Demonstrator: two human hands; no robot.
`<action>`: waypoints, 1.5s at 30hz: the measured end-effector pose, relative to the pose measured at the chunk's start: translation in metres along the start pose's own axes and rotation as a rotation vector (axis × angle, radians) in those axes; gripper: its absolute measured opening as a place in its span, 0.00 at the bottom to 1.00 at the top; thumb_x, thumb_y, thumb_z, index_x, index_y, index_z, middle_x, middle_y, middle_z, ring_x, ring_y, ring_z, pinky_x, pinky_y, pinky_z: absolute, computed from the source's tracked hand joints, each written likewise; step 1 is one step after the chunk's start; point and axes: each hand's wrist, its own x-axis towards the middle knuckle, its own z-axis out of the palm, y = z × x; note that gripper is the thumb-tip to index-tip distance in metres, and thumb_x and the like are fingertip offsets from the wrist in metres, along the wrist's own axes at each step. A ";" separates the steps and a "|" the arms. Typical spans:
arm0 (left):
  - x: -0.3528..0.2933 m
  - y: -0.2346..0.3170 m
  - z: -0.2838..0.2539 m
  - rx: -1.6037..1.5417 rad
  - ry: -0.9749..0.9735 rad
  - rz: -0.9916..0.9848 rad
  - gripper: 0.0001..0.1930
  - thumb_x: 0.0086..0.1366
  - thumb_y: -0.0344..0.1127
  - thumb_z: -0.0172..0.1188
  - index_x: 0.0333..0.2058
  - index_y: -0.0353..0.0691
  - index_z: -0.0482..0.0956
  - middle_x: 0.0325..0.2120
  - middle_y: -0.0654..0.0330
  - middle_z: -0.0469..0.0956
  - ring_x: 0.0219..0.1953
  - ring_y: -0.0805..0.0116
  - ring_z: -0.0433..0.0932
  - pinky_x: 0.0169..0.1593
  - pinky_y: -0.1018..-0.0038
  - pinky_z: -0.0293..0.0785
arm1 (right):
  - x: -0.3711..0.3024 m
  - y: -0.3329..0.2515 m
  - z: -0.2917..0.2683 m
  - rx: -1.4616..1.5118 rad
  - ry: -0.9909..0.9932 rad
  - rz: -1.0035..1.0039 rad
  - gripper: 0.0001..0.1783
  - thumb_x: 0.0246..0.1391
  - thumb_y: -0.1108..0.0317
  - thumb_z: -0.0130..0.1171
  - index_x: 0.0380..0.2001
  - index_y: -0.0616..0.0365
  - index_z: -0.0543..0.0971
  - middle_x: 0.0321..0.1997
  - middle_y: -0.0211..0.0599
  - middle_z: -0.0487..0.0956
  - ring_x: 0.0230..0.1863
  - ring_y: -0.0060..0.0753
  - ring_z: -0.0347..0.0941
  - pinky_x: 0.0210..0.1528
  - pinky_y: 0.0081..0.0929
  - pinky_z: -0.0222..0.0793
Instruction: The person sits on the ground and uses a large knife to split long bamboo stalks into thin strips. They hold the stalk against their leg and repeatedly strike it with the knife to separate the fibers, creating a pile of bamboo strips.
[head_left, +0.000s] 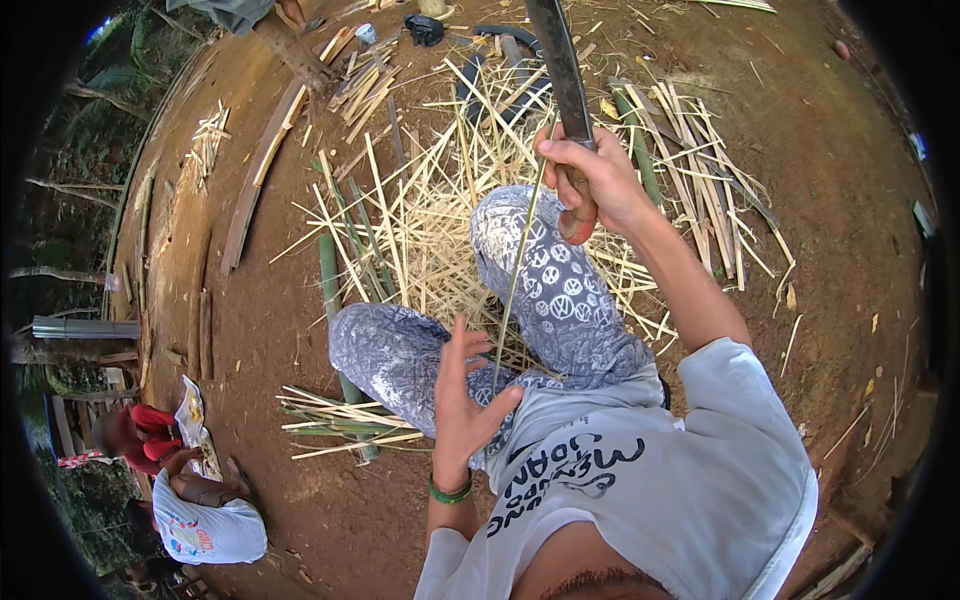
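Over at the far left, two people are seen on the brown ground, one clothed in a red top point(150, 440), one in a white shirt point(215, 530). Next along, a small heap of pale strips point(210, 135) is passed, then a long plank point(255, 175) laid on the soil. A green pole point(330, 270) comes up now, with a bundle of cut strips point(350, 425) laid across its lower end. Into the middle: patterned trousers point(385, 345) are seen on bent legs, and beyond the knees the ground is covered by a big tangle of pale strips point(430, 235).

Here is the left hand point(465, 400), held open with fingers spread, a green band point(450, 490) worn at its wrist. Close beside it the lower end of a thin green strip point(522, 250) is seen (whether it is touched there cannot be told). The strip is slanted up over the lap to the fingers of the right hand point(590, 180), by which the handle of a long-bladed knife point(562, 75) is firmly gripped, blade pointed away. Farther right, more split lengths point(705, 190) are scattered beside a green bamboo piece point(640, 145).
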 end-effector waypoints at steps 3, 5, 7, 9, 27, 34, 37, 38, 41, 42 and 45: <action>0.011 -0.001 0.011 -0.232 -0.221 -0.380 0.28 0.73 0.35 0.53 0.68 0.35 0.61 0.31 0.63 0.74 0.25 0.79 0.72 0.28 0.82 0.70 | 0.002 -0.003 -0.004 -0.190 0.067 -0.038 0.18 0.63 0.58 0.59 0.44 0.64 0.80 0.21 0.32 0.77 0.11 0.14 0.63 0.14 0.13 0.57; 0.022 -0.009 0.015 -0.472 -0.252 -0.489 0.24 0.76 0.33 0.47 0.68 0.37 0.61 0.25 0.67 0.70 0.20 0.83 0.66 0.23 0.84 0.63 | 0.000 -0.005 -0.004 -0.344 0.131 -0.038 0.22 0.63 0.53 0.58 0.44 0.64 0.81 0.19 0.31 0.76 0.12 0.15 0.63 0.14 0.15 0.57; 0.035 -0.013 0.019 -0.628 -0.268 -0.581 0.22 0.78 0.34 0.42 0.68 0.39 0.62 0.22 0.70 0.63 0.17 0.84 0.59 0.20 0.85 0.58 | -0.008 -0.006 -0.010 -0.481 0.206 -0.019 0.28 0.62 0.45 0.58 0.40 0.64 0.82 0.16 0.28 0.75 0.13 0.18 0.64 0.16 0.20 0.57; 0.051 -0.022 0.023 -0.755 -0.280 -0.653 0.22 0.78 0.34 0.42 0.68 0.40 0.62 0.21 0.70 0.63 0.17 0.84 0.58 0.20 0.85 0.57 | -0.015 0.017 -0.033 -0.736 0.122 -0.025 0.32 0.62 0.41 0.57 0.43 0.65 0.82 0.16 0.30 0.75 0.13 0.22 0.65 0.17 0.24 0.59; 0.071 -0.040 0.046 -0.701 -0.248 -0.686 0.20 0.78 0.35 0.45 0.65 0.42 0.67 0.18 0.74 0.58 0.16 0.86 0.53 0.19 0.84 0.50 | -0.038 0.081 -0.019 -1.363 -0.108 -0.090 0.48 0.56 0.29 0.53 0.67 0.57 0.66 0.14 0.52 0.74 0.20 0.59 0.77 0.25 0.52 0.71; 0.076 -0.039 0.052 -0.686 -0.199 -0.650 0.19 0.78 0.33 0.45 0.64 0.39 0.68 0.17 0.76 0.55 0.16 0.87 0.52 0.19 0.85 0.49 | -0.042 0.066 -0.013 -1.417 -0.202 -0.112 0.52 0.55 0.27 0.53 0.64 0.65 0.68 0.13 0.52 0.74 0.18 0.58 0.77 0.23 0.51 0.72; 0.068 -0.043 0.053 -0.677 -0.186 -0.628 0.19 0.78 0.34 0.45 0.64 0.39 0.69 0.17 0.76 0.55 0.16 0.88 0.52 0.19 0.85 0.49 | -0.039 0.073 -0.019 -1.397 -0.175 -0.112 0.51 0.55 0.27 0.54 0.66 0.60 0.66 0.13 0.53 0.74 0.19 0.59 0.77 0.23 0.53 0.71; 0.063 -0.043 0.052 -0.677 -0.179 -0.623 0.19 0.78 0.34 0.45 0.63 0.39 0.69 0.17 0.76 0.55 0.17 0.88 0.52 0.19 0.85 0.49 | -0.039 0.075 -0.020 -1.389 -0.171 -0.105 0.50 0.55 0.28 0.54 0.68 0.56 0.65 0.14 0.53 0.74 0.20 0.61 0.77 0.23 0.54 0.70; 0.054 -0.036 0.046 -0.664 -0.186 -0.681 0.20 0.78 0.34 0.44 0.64 0.40 0.68 0.18 0.77 0.54 0.17 0.88 0.51 0.19 0.85 0.48 | -0.043 0.071 -0.016 -1.393 -0.163 -0.064 0.49 0.55 0.29 0.55 0.69 0.51 0.63 0.14 0.53 0.74 0.19 0.61 0.76 0.23 0.55 0.69; 0.048 -0.035 0.042 -0.648 -0.190 -0.689 0.20 0.78 0.34 0.44 0.65 0.39 0.68 0.18 0.77 0.54 0.17 0.88 0.51 0.20 0.85 0.48 | -0.044 0.069 -0.014 -1.399 -0.157 -0.050 0.49 0.55 0.30 0.55 0.70 0.51 0.63 0.13 0.52 0.74 0.19 0.61 0.76 0.23 0.54 0.69; 0.031 -0.030 0.035 -0.607 -0.194 -0.706 0.20 0.78 0.33 0.44 0.65 0.38 0.67 0.18 0.77 0.54 0.17 0.87 0.51 0.20 0.85 0.48 | -0.043 0.084 -0.022 -1.383 -0.107 -0.132 0.52 0.53 0.26 0.54 0.65 0.61 0.67 0.12 0.51 0.74 0.16 0.57 0.76 0.20 0.52 0.70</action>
